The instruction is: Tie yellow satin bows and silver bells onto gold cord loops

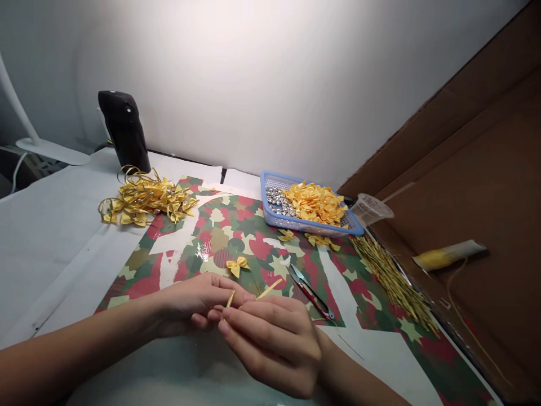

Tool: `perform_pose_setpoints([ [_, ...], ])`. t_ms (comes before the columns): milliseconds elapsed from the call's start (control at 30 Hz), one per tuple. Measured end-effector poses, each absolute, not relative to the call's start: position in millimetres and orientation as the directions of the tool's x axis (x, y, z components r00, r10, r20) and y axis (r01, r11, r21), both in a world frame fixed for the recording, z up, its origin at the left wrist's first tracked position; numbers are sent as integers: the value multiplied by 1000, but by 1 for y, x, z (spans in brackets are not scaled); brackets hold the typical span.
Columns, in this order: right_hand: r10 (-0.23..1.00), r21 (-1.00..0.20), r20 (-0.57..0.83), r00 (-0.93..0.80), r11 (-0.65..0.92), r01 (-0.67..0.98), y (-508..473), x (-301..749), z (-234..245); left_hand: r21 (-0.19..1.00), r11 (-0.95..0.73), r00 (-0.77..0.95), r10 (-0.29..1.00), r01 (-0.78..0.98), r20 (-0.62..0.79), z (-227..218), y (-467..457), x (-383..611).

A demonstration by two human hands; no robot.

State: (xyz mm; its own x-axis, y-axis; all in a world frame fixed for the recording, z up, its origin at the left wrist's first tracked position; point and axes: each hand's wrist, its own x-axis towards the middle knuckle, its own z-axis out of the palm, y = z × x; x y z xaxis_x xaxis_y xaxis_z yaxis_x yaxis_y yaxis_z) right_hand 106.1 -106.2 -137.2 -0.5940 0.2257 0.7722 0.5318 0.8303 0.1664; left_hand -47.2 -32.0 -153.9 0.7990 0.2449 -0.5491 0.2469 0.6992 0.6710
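My left hand and my right hand meet low in the middle of the view, fingertips pinched together. Between them runs a folded gold cord, and a flat gold end sticks out above the right hand's fingers. The fingers hide the rest of the cord. Just beyond my hands a yellow ribbon bow lies on the patterned sheet. Thread snips with red on the handle rest to the right of my hands, a thin cord trailing near them.
A blue basket holds yellow bows and silver bells. Left of it lie several gold-looped bows below a black bottle-shaped object. Gold cords, a clear plastic cup and a cardboard wall with a thread spool stand right.
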Motion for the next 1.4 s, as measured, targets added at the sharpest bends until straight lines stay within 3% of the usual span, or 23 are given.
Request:
perform_pose_setpoints([
  [600, 256, 51, 774, -579, 886, 461, -112, 95, -147, 734, 651, 807, 320, 192, -495, -150, -32, -45],
  [1067, 286, -8, 785, -550, 892, 453, -114, 96, -150, 781, 597, 696, 483, 183, -532, -156, -29, -46],
  [1133, 372, -166, 831, -414, 875, 454, -113, 98, -154, 822, 537, 685, 527, 191, -503, -154, -29, -46],
  [1233, 648, -579, 761, -43, 707, 405, -109, 104, -156, 884, 416, 698, 569, 212, -435, -148, -30, -46],
  [1300, 791, -807, 579, 197, 520, 280, -104, 108, -156, 906, 357, 702, 586, 226, -406, -146, -31, -47],
  [1400, 905, -974, 220, 365, 225, 31, -97, 113, -157, 918, 322, 686, 616, 231, -388, -145, -32, -47],
])
